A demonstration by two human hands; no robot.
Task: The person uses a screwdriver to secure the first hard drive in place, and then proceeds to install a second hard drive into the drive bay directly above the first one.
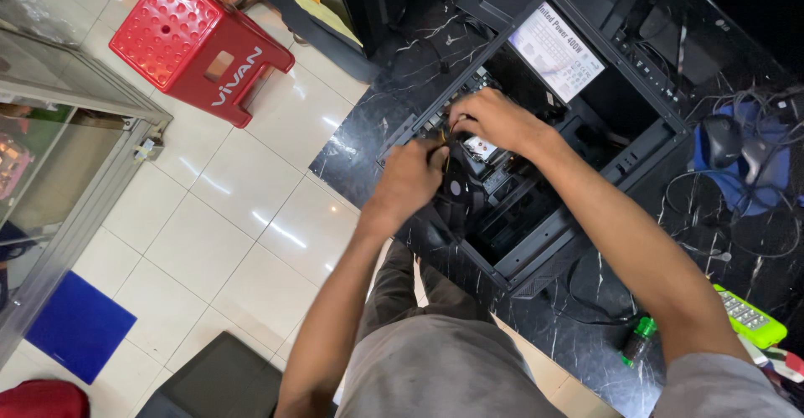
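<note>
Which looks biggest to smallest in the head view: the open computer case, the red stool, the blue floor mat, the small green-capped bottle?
1. Open computer case
2. Red stool
3. Blue floor mat, though it lies farther below the camera, so unsure
4. Green-capped bottle

The fingertips of both hands are hidden among the black cables inside the open computer case [578, 175], so what is gripped cannot be told. The part under the left hand [408, 182] is largely covered. The green calculator [749, 316] is partly hidden behind the right forearm. The glass cabinet [59, 133] and blue mat [79, 326] are cut off at the left edge.
</note>
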